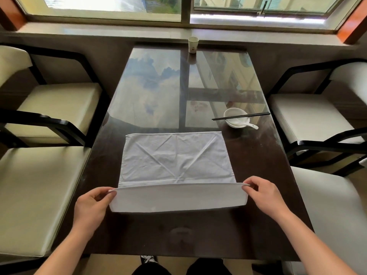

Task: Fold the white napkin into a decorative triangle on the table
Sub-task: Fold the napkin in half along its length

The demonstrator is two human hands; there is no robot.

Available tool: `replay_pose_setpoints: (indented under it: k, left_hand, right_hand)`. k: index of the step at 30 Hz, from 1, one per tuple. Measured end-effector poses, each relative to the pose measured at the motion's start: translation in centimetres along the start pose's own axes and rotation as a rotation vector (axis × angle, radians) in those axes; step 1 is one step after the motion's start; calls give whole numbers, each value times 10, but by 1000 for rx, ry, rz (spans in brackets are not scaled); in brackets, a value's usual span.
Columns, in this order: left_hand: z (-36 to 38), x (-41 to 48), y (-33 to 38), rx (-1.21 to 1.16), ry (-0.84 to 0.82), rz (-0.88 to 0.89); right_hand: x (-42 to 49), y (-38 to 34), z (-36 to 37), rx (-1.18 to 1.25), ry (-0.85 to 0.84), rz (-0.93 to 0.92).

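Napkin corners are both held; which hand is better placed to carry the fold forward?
Left, probably. The left hand and right hand each pinch a corner of the napkin, but the bowl and chopsticks lie just beyond its far right corner.

napkin (174, 161) on table (258, 195), bowl (236, 118) right-behind

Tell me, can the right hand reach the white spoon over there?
Probably yes, but not this instant. The right hand pinches a napkin corner, so it must let go first. The spoon lies ahead on that side, with only bare table between.
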State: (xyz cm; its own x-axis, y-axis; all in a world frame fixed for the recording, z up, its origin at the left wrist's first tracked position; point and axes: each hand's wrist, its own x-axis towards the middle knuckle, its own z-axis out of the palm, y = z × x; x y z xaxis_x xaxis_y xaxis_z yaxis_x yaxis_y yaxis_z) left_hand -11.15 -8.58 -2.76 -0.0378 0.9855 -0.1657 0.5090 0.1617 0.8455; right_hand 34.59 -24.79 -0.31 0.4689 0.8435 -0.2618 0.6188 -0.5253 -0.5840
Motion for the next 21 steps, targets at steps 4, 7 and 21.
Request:
replay_pose_setpoints:
  k: [4,7,21]
  left_hand:
    - [10,14,4,-67,29,-43]
    - [16,23,10,-128,31,-73]
    - [41,84,58,-260,96,-155]
  right_hand:
    - [17,-5,2,13,52,17]
    - [28,-9,1,21,94,29]
    - [113,-46,-6,7,138,39]
